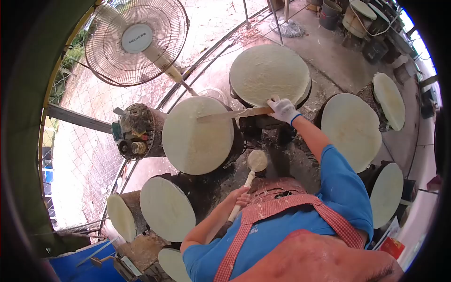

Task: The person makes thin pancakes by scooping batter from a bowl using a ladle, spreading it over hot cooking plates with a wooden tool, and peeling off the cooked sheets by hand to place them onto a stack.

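White-gloved right hand (283, 111) is closed around the wooden handle of a long flat scraper (225, 114), arm stretched forward. Glove has a blue cuff; in view it overlaps the near edge of the top griddle (270, 73). Scraper points left from the hand, spans the gap, and its blade end lies over the upper half of the left griddle (199, 145). Cannot tell if the blade presses on the surface or sits just above it. That griddle carries a pale, thin, round layer, two slightly different shades meeting below the blade; it lies to the left of the right hand and ahead and left of the left hand.

Left hand (238, 196), bare, is wrapped around the pale handle of a ladle (257, 161), close to the body, in front of the apron (282, 202). Ladle head points forward, batter-coloured, between the left griddle and the right forearm, well below the scraper.

More pale rounds stand about: right griddle (350, 131) beyond the right forearm, lower-left griddle (167, 209) left of the left hand. Fan (137, 38) at upper left, tub (138, 134) of small items just beside the left griddle.
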### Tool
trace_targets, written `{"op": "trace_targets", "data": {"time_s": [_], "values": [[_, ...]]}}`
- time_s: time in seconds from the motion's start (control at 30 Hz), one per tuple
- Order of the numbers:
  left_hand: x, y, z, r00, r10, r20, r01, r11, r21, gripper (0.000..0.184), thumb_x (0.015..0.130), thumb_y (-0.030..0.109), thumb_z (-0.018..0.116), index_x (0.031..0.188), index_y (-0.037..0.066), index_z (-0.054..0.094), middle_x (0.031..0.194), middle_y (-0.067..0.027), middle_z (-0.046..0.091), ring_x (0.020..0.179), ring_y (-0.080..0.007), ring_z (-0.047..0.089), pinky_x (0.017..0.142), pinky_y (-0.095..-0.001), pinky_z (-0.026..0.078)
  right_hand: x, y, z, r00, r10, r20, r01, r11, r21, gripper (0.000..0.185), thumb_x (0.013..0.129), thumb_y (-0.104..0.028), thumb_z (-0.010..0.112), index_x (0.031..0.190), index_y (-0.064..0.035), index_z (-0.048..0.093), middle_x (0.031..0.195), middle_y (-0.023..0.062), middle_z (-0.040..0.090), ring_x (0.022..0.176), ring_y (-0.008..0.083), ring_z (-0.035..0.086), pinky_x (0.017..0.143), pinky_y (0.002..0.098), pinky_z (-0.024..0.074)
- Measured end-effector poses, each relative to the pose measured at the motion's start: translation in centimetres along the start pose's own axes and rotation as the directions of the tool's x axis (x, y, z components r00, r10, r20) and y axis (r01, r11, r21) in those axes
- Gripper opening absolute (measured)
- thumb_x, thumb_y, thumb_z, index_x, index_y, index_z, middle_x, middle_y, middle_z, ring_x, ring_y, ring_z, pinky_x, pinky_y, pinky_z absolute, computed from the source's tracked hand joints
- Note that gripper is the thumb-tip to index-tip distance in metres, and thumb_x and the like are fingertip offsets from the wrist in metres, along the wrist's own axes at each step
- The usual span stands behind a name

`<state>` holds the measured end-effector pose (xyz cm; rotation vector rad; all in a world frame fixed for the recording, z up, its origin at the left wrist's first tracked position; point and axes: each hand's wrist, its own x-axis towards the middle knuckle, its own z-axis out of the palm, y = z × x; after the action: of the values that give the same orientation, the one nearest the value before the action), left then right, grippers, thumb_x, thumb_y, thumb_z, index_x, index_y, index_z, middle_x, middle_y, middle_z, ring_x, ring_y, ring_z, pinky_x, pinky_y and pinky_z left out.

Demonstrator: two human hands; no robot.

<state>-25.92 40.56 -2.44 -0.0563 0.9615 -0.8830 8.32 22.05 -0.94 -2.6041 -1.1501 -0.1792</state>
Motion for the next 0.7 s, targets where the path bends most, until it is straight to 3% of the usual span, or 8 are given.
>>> {"op": "trace_targets", "data": {"time_s": [0.07,0.17,0.23,0.33,0.5,0.57,0.6,0.7], "values": [[-1.2,0.9,1.4,0.997,0.057,-0.049,-0.053,0.996,0.067,0.014,0.088,0.023,0.05,0.095,0.014,0.041,0.056,-0.0018,0.037,0.036,-0.0034,0.03,0.025,-0.0149,0.024,2.0,0.7,-0.1,0.98,-0.103,0.172,0.114,0.992,-0.055,0.03,0.068,-0.031,0.066,0.083,-0.007,0.058,0.086,0.0148,0.057,0.073,0.0332,0.059,0.065,0.04,0.0486],[-2.4,1.9,3.3,0.998,0.025,-0.057,-0.02,0.996,0.09,0.014,0.087,0.016,0.05,0.092,0.023,0.039,0.051,0.0033,0.03,0.036,-0.0027,0.028,0.026,-0.0139,0.023,5.2,1.8,-1.9,0.96,-0.154,0.234,0.181,0.978,-0.101,0.022,0.071,-0.027,0.061,0.076,-0.0053,0.058,0.079,0.0162,0.059,0.075,0.032,0.06,0.066,0.0404,0.0484],[-2.0,2.6,2.9,0.999,-0.035,-0.032,0.035,0.999,-0.015,0.019,0.087,0.015,0.05,0.097,0.026,0.039,0.053,0.0031,0.031,0.037,-0.0026,0.027,0.027,-0.0138,0.023,8.4,2.7,-4.6,0.966,-0.075,0.245,0.087,0.996,-0.037,0.02,0.072,-0.024,0.057,0.077,-0.0049,0.059,0.078,0.017,0.06,0.076,0.0334,0.059,0.067,0.0416,0.0472],[-2.4,3.3,4.3,0.996,0.064,-0.064,-0.052,0.985,0.165,0.02,0.087,0.015,0.05,0.098,0.026,0.039,0.055,0.003,0.033,0.037,-0.0025,0.028,0.027,-0.0141,0.022,12.8,4.3,-9.4,0.98,-0.005,0.2,0.006,1.0,-0.004,0.022,0.073,-0.023,0.053,0.08,-0.0044,0.061,0.082,0.0185,0.061,0.078,0.0361,0.058,0.069,0.043,0.0453],[-1.7,4.3,5.0,1.0,-0.021,-0.009,0.022,0.993,0.115,0.021,0.087,0.014,0.051,0.1,0.026,0.039,0.055,0.0032,0.032,0.038,-0.0024,0.027,0.027,-0.0138,0.023,17.4,9.0,-11.8,1.0,0.01,0.016,-0.011,0.998,0.06,0.021,0.07,-0.019,0.052,0.075,0.0002,0.057,0.069,0.0205,0.057,0.068,0.0345,0.057,0.061,0.0404,0.043],[-1.3,4.6,5.0,0.999,-0.037,0.005,0.036,0.991,0.126,0.022,0.087,0.014,0.051,0.1,0.027,0.039,0.055,0.0033,0.032,0.038,-0.0023,0.027,0.028,-0.0137,0.023,18.4,9.5,-14.0,0.994,0.107,-0.018,-0.102,0.979,0.177,0.021,0.07,-0.019,0.051,0.073,0.0016,0.054,0.064,0.0195,0.053,0.062,0.0273,0.055,0.057,0.037,0.0408],[-0.8,4.9,4.6,0.998,-0.057,0.009,0.056,0.991,0.125,0.022,0.087,0.014,0.05,0.101,0.027,0.039,0.055,0.0033,0.032,0.038,-0.0023,0.027,0.028,-0.0137,0.023,19.0,10.6,-14.5,0.991,0.134,0.013,-0.134,0.977,0.164,0.021,0.07,-0.02,0.052,0.07,0.0009,0.052,0.058,0.0131,0.049,0.055,0.017,0.05,0.051,0.0324,0.0376],[-0.6,4.9,5.2,0.998,-0.057,0.015,0.053,0.98,0.192,0.024,0.088,0.015,0.05,0.104,0.028,0.039,0.054,0.0033,0.031,0.038,-0.0021,0.026,0.028,-0.0136,0.022,19.2,12.5,-16.9,0.945,0.326,0.019,-0.321,0.917,0.237,0.021,0.071,-0.022,0.054,0.068,-0.0004,0.053,0.056,0.0057,0.048,0.052,0.0106,0.046,0.048,0.0289,0.036]]}}
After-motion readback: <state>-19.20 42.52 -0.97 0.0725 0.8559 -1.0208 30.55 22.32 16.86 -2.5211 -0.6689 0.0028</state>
